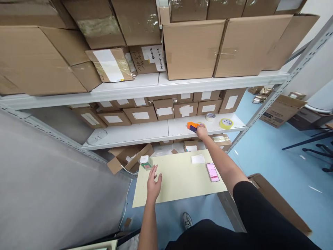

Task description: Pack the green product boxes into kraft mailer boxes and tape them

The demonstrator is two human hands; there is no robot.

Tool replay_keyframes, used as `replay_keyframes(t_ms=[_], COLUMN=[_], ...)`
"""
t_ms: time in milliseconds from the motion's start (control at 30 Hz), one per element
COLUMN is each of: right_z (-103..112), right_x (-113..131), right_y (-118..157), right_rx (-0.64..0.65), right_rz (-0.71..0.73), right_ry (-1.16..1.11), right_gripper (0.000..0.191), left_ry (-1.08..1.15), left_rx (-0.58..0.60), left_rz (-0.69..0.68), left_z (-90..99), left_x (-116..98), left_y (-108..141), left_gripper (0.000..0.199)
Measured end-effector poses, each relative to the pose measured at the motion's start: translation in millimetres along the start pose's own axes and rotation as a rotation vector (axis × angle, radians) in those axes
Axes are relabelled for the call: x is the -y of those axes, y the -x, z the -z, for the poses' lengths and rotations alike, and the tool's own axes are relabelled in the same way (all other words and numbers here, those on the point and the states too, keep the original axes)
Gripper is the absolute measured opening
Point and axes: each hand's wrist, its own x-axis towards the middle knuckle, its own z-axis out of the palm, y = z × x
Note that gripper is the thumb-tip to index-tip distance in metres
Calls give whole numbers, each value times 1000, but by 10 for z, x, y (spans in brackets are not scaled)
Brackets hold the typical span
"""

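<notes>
Right hand grasps an orange tool at the shelf, left hand empty over the counter

Nearest, a shoe (pixel 187 220) shows on the floor below the pale yellow counter (pixel 177 180). The left hand (pixel 154 185) is over the counter's left part, its fingers released and spread, holding nothing, near a small white-and-green box (pixel 146 162). To the right on the counter lies a phone (pixel 212 172) with a lit pink screen; a white card (pixel 198 159) lies just beyond it.

Farther out, the right hand (pixel 202 132) reaches to the middle shelf (pixel 135 133), fingers clenched on an orange and dark blue tool (pixel 192 127); whether the tool touches the shelf, I cannot tell. Right of it on the shelf are a whitish tape roll (pixel 210 117) and a yellow tape roll (pixel 226 123). Labelled cartons (pixel 140 114) line the back, and bigger cartons (pixel 194 50) fill the upper shelf (pixel 145 91).
</notes>
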Motion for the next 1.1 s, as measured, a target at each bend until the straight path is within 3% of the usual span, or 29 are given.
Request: replay_keyframes(t_ms=[100, 200, 300, 433, 533, 600, 800, 933, 1000, 1100], right_z=[-3, -253, -760, -1554, -1983, -2142, -2208, -2064, -1952, -1776], right_x=[-7, -16, -80, -262, -431, -538, -726, -610, -413, 84], right_y=[254, 782, 1485, 2317, 2698, 2846, 2930, 2779, 2691, 2597], right_rx=[21, -50, -8, 76, 153, 188, 364, 427, 361, 145], right_rz=[51, 168, 186, -21, -186, -240, -325, -313, -227, 1], right_ry=[0, -67, -172, -278, -269, -235, -166, -133, -176, -366], right_gripper=[38, 42, 39, 34, 34, 34, 23, 22, 26, 41], left_ry=[14, 19, 18, 4, -3, -7, -13, -8, -7, -1], left_rx=[14, 22, 42, 62, 76, 76, 69, 13, -24, -85], left_rz=[3, 12, 14, 23, 47, 68, 113, 138, 145, 148], left_z=[-130, -236, -297, -305, -301, -301, -193, -44, 16, 107], left_x=[-87, -129, -122, -72, -36, -22, -13, -10, -12, -10], left_y=[-60, -71, -42, 52, 174, 277, 561, 646, 677, 759], left_gripper=[51, 52, 53, 52, 52, 52, 53, 51, 51, 51])
